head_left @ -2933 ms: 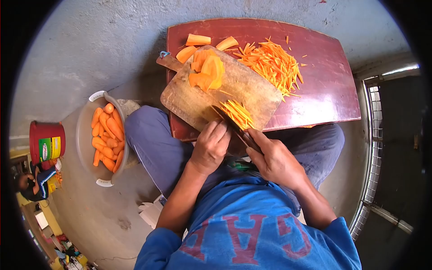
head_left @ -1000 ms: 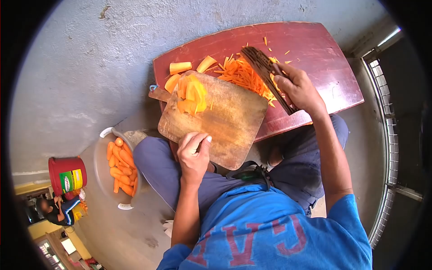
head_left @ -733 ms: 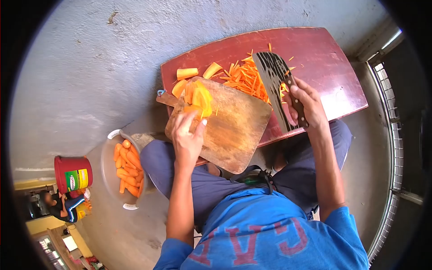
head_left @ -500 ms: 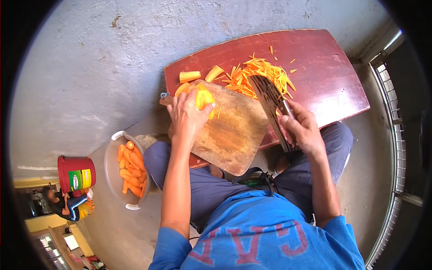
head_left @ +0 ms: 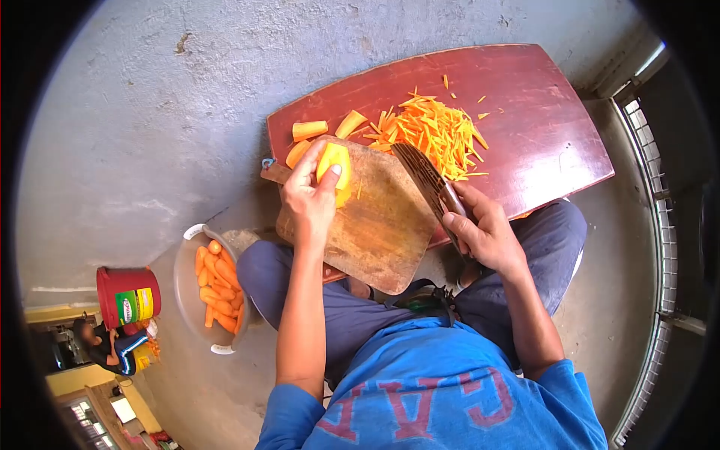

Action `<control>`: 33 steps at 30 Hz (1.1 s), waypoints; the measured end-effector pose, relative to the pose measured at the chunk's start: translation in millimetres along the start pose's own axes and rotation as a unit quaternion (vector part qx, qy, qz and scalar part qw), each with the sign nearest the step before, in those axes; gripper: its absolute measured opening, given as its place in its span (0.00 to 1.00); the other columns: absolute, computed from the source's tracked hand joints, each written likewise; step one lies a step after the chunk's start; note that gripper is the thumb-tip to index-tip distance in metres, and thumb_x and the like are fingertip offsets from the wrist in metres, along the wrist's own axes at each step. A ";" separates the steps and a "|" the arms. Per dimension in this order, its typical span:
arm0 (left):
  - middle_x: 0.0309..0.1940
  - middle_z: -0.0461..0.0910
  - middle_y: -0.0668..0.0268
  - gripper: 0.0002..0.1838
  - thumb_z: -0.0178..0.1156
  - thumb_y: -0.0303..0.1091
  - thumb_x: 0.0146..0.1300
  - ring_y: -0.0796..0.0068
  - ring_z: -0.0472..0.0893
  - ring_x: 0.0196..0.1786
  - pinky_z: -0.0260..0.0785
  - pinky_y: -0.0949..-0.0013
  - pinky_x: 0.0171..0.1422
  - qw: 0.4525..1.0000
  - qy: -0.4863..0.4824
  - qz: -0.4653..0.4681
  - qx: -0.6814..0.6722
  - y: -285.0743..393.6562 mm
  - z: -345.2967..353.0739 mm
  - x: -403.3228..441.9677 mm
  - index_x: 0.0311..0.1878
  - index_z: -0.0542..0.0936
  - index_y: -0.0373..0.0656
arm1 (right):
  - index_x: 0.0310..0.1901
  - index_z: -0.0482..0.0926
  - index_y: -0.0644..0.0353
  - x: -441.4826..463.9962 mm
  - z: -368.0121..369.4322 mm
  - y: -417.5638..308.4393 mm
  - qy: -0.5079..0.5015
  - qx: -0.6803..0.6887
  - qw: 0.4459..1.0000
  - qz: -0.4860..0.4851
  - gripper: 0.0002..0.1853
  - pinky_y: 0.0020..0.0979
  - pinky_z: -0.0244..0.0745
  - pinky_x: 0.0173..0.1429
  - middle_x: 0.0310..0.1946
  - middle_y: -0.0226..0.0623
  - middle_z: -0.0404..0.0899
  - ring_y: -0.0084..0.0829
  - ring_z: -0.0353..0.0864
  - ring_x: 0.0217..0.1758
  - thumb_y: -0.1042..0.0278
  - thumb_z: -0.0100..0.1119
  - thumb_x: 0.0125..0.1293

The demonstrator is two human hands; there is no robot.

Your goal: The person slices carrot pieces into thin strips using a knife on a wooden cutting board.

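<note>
My left hand [head_left: 309, 201] is closed on a cut carrot piece [head_left: 334, 160], thumb across its yellow-orange face, over the upper left of the wooden cutting board [head_left: 379, 240]. Another bit of carrot shows just below the thumb. My right hand [head_left: 486, 231] grips a broad, dark-bladed knife [head_left: 421, 174] by its handle. The blade slants over the board's right side, its tip toward the left hand. Beyond the blade lies a heap of carrot strips [head_left: 439, 131]. Two carrot chunks, one nearer the wall [head_left: 309, 130] and one beside it [head_left: 350, 124], rest past the board.
The red table [head_left: 532, 90] stands against a pale wall [head_left: 225, 90]. On the floor to the left, a clear tub [head_left: 182, 296] holds several whole carrots [head_left: 219, 292]. Farther left are a red bucket [head_left: 111, 296] and another person [head_left: 101, 346]. A grille [head_left: 651, 165] runs along the right.
My left hand has turned and raised the carrot piece, its thumb now lying across the face. The knife has shifted left, off the strips and closer to the left hand.
</note>
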State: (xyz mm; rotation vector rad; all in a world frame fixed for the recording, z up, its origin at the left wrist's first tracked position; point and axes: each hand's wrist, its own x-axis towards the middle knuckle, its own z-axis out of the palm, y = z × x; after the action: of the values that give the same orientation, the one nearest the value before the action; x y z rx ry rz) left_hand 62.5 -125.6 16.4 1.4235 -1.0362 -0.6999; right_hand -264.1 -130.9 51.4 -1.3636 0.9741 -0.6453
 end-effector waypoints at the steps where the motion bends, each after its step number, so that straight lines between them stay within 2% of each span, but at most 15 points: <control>1: 0.65 0.92 0.54 0.26 0.73 0.23 0.79 0.69 0.92 0.63 0.85 0.64 0.70 1.000 0.003 0.004 -0.021 3.4 1.3 -9.7 0.78 0.84 0.30 | 0.81 0.77 0.69 -4.3 3.6 -8.0 0.007 -0.046 0.999 -0.018 0.30 0.37 0.85 0.46 0.43 0.41 0.89 0.30 0.90 0.39 0.69 0.70 0.84; 2: 0.64 0.92 0.55 0.26 0.72 0.23 0.80 0.70 0.91 0.62 0.85 0.65 0.70 0.999 0.006 0.009 -0.041 7.2 3.2 -21.2 0.78 0.83 0.28 | 0.80 0.77 0.69 -8.5 5.8 -15.3 0.015 -0.092 0.995 -0.037 0.29 0.40 0.87 0.51 0.45 0.46 0.91 0.36 0.95 0.43 0.69 0.71 0.83; 4: 0.65 0.91 0.54 0.25 0.72 0.24 0.81 0.68 0.90 0.64 0.84 0.63 0.72 0.999 0.000 -0.016 -0.045 2.9 10.2 -56.8 0.77 0.83 0.26 | 0.78 0.78 0.70 -17.3 5.6 -27.8 -0.022 -0.120 0.992 -0.034 0.29 0.46 0.87 0.61 0.50 0.58 0.91 0.51 0.95 0.55 0.69 0.71 0.81; 6: 0.66 0.90 0.53 0.25 0.73 0.24 0.80 0.67 0.90 0.62 0.85 0.63 0.69 0.999 -0.011 -0.048 -0.022 -6.4 15.9 -93.3 0.75 0.84 0.27 | 0.79 0.78 0.71 -25.2 7.7 -27.7 -0.055 -0.167 0.983 -0.050 0.30 0.47 0.87 0.63 0.55 0.59 0.93 0.53 0.96 0.59 0.70 0.72 0.80; 8: 0.64 0.89 0.51 0.24 0.75 0.24 0.78 0.66 0.91 0.55 0.85 0.62 0.63 0.998 -0.014 -0.030 0.059 -13.2 15.8 -123.4 0.73 0.85 0.28 | 0.82 0.75 0.72 -32.8 8.7 -24.8 -0.084 -0.232 0.965 -0.088 0.32 0.42 0.90 0.59 0.59 0.51 0.96 0.43 0.98 0.55 0.72 0.72 0.81; 9: 0.59 0.89 0.49 0.27 0.77 0.24 0.76 0.63 0.90 0.51 0.85 0.61 0.58 0.986 -0.035 -0.025 0.159 -3.9 11.8 -131.5 0.75 0.84 0.29 | 0.80 0.76 0.73 -35.8 12.4 -34.2 -0.099 -0.233 0.965 -0.071 0.33 0.43 0.86 0.70 0.62 0.61 0.93 0.53 0.95 0.67 0.73 0.73 0.78; 11: 0.56 0.88 0.49 0.30 0.78 0.26 0.75 0.61 0.90 0.50 0.85 0.61 0.57 0.982 -0.058 -0.095 0.153 31.1 10.2 -137.0 0.76 0.83 0.31 | 0.78 0.77 0.71 -39.5 19.3 -32.0 -0.105 -0.216 0.968 -0.074 0.31 0.52 0.86 0.65 0.57 0.66 0.90 0.64 0.91 0.64 0.72 0.72 0.77; 12: 0.55 0.87 0.47 0.34 0.80 0.27 0.73 0.55 0.90 0.51 0.85 0.57 0.57 0.978 -0.078 -0.103 0.165 35.0 6.4 -139.5 0.79 0.80 0.32 | 0.76 0.78 0.69 -41.3 22.2 -30.1 -0.107 -0.207 0.969 -0.077 0.30 0.56 0.86 0.63 0.55 0.68 0.89 0.69 0.89 0.62 0.71 0.72 0.76; 13: 0.54 0.86 0.46 0.38 0.81 0.28 0.71 0.49 0.90 0.51 0.85 0.53 0.57 0.973 -0.097 -0.111 0.177 38.9 2.6 -142.0 0.81 0.78 0.33 | 0.78 0.76 0.69 -42.1 24.3 -28.0 -0.120 -0.207 0.968 -0.080 0.31 0.57 0.86 0.61 0.55 0.68 0.89 0.69 0.90 0.62 0.72 0.72 0.76; 16: 0.54 0.86 0.49 0.41 0.84 0.27 0.67 0.63 0.89 0.33 0.83 0.60 0.42 0.940 -0.157 0.023 0.301 30.9 -10.6 -147.4 0.81 0.78 0.31 | 0.78 0.76 0.71 -43.0 32.7 -27.0 -0.133 -0.194 0.969 -0.070 0.31 0.55 0.87 0.63 0.57 0.68 0.90 0.68 0.90 0.64 0.71 0.72 0.77; 17: 0.54 0.85 0.46 0.44 0.86 0.31 0.64 0.48 0.89 0.39 0.84 0.51 0.46 0.931 -0.153 0.042 0.330 30.0 -11.0 -148.2 0.81 0.77 0.33 | 0.78 0.76 0.71 -41.8 36.0 -25.5 -0.131 -0.175 0.973 -0.078 0.31 0.54 0.87 0.65 0.58 0.68 0.90 0.68 0.91 0.65 0.71 0.72 0.78; 20: 0.55 0.85 0.45 0.45 0.87 0.37 0.63 0.40 0.88 0.47 0.83 0.46 0.52 0.920 -0.134 0.091 0.357 17.5 -9.6 -143.0 0.81 0.78 0.35 | 0.79 0.76 0.73 -38.9 40.6 -22.8 -0.117 -0.139 0.980 -0.085 0.32 0.51 0.87 0.68 0.60 0.69 0.90 0.66 0.91 0.67 0.71 0.72 0.79; 23: 0.58 0.83 0.47 0.46 0.87 0.41 0.63 0.41 0.87 0.56 0.82 0.45 0.62 0.903 -0.129 0.052 0.407 19.5 -7.9 -137.0 0.82 0.78 0.37 | 0.80 0.76 0.74 -39.8 39.4 -21.6 -0.089 -0.157 0.981 -0.068 0.31 0.49 0.86 0.70 0.62 0.69 0.89 0.64 0.91 0.69 0.72 0.71 0.80; 27: 0.64 0.78 0.49 0.44 0.87 0.42 0.62 0.41 0.81 0.66 0.77 0.44 0.73 0.887 -0.113 0.151 0.422 21.6 -6.9 -124.3 0.80 0.81 0.40 | 0.79 0.76 0.75 -43.6 32.3 -25.9 -0.082 -0.149 0.984 -0.043 0.31 0.49 0.86 0.70 0.63 0.68 0.90 0.64 0.92 0.69 0.73 0.70 0.80; 33: 0.63 0.78 0.46 0.34 0.85 0.35 0.62 0.38 0.82 0.64 0.78 0.44 0.71 0.905 -0.147 0.120 0.381 13.2 -6.2 -125.9 0.70 0.85 0.37 | 0.79 0.75 0.75 -43.6 42.6 -20.4 -0.110 -0.156 0.981 -0.046 0.31 0.49 0.85 0.72 0.66 0.69 0.88 0.64 0.90 0.72 0.74 0.70 0.80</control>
State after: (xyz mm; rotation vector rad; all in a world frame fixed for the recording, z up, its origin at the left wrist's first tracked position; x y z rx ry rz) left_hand 11.9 -9.5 10.9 1.8283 -1.8227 -0.3302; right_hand -245.2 -75.1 77.1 -1.7265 0.8608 -0.4083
